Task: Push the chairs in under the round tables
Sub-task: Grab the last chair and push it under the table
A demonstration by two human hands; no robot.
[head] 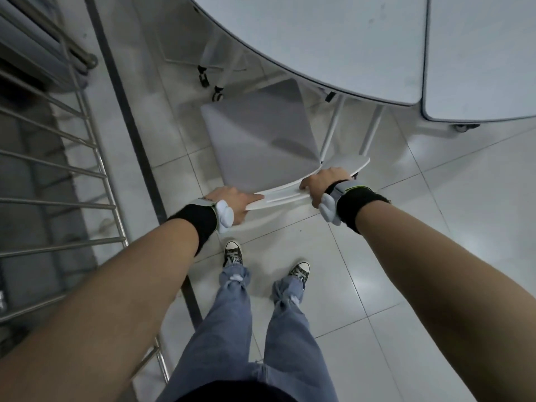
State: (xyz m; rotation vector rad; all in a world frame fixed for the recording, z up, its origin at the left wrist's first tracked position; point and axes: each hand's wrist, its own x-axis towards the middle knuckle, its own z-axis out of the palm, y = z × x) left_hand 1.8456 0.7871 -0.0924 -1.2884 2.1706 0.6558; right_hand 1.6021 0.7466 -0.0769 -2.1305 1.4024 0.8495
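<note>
chair (261, 140), grey seat, white backrest: front edge of seat just under the rim of the round table (319, 47), on glossy pale floor tiles (435, 242). left hand (232, 203) and right hand (322, 184) both clamped on the backrest's top edge. metal railing (87, 158) at left; second table (481, 59) at right.

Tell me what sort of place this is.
Probably a canteen or a common seating area: grey tables on castors, a light plastic chair, a glossy tiled floor, and a metal railing alongside.
</note>
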